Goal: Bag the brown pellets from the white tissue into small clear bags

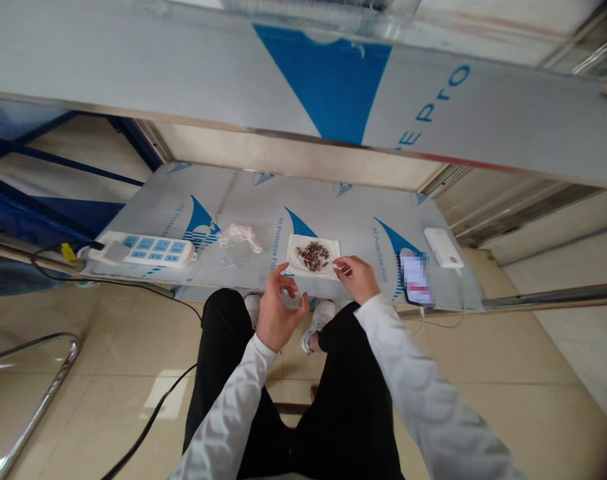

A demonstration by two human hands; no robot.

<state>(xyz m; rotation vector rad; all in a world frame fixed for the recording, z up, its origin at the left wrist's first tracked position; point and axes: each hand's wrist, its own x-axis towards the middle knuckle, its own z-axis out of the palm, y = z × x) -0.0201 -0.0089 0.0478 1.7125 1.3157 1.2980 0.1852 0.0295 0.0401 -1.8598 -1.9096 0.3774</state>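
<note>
A square of white tissue (295, 267) lies near the front edge of the film-covered shelf. On it sits a small heap of brown, capsule-like pieces (313, 256). My left hand (277, 312) is in front of the tissue, its thumb and fingers curved round a clear plastic piece (289, 298) whose exact shape I cannot make out. At the tissue's right corner, my right hand (357, 279) has its thumb and forefinger pinched together. Whether they grip the tissue or a tiny piece is not visible.
Crumpled clear plastic (239, 237) and a white power strip (148, 249) lie to the left. A phone (416, 279) and a white power bank (442, 248) with cables are at right. An upper shelf (183, 73) overhangs the back. A metal tube frame (48, 400) stands lower left.
</note>
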